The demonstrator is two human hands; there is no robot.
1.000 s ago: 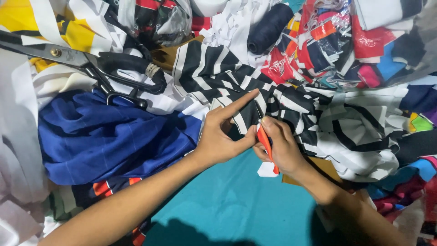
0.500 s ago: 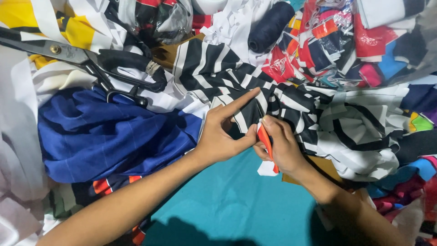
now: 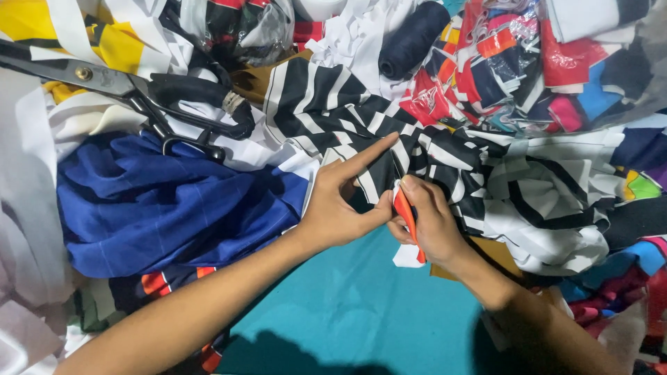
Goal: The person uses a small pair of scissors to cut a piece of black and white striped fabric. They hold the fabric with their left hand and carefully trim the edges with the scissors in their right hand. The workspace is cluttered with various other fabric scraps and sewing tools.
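At the upper left of the frame a pair of large black-handled scissors [image 3: 139, 94] is lying shut on the heap of scraps, touched by neither hand. Below them, at centre left, a crumpled blue cloth [image 3: 167, 208] is resting on the teal surface [image 3: 361, 312] that is showing bare along the lower middle.

In the centre the left hand [image 3: 340, 205] is pressing down on the black-and-white striped cloth [image 3: 445, 153], its forefinger stretched out along a stripe and its thumb meeting the other hand. Just beside it, touching, the right hand [image 3: 431, 222] is closing around a slim orange tool [image 3: 406, 219], whose tip is sitting at the edge of the striped cloth where a small white piece [image 3: 406, 255] is hanging below the fingers. So both hands are together at one spot, the left holding the cloth, the right clamped on the tool.

Judging by this, the work on that edge seems to be under way rather than done: the white piece is not yet free of the hands, and most of the striped cloth is spreading unhandled toward the right.

At the upper right a dark thread spool [image 3: 413, 38] and a clear bag of bright scraps [image 3: 556, 62] are lying well apart from the hands
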